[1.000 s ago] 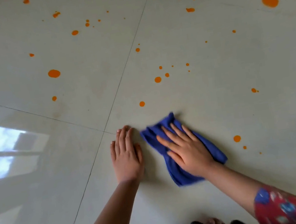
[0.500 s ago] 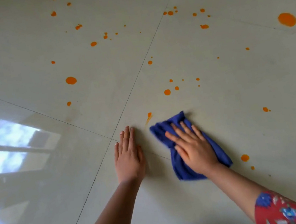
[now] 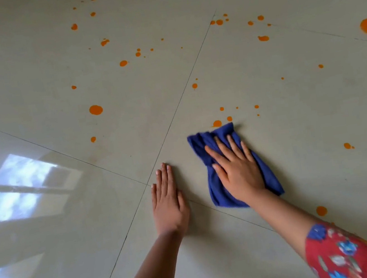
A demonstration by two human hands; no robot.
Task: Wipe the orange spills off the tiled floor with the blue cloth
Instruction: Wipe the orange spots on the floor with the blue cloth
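The blue cloth had advanced under the flat right hand; its far edge apparently touched the nearest orange spill, directly ahead. Left hand lay open, empty.

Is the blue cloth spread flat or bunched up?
Bunched. The blue cloth shows folds and a gathered far edge, pressed to the floor under the flat right hand.

A single wide-angle camera, worn on the head, looks forward and steeply down at the glossy pale tiled floor from close above. Both forearms enter from six o'clock, so the wearer sits at the bottom edge. Tile seams bow with lens distortion; floor recedes toward twelve o'clock.
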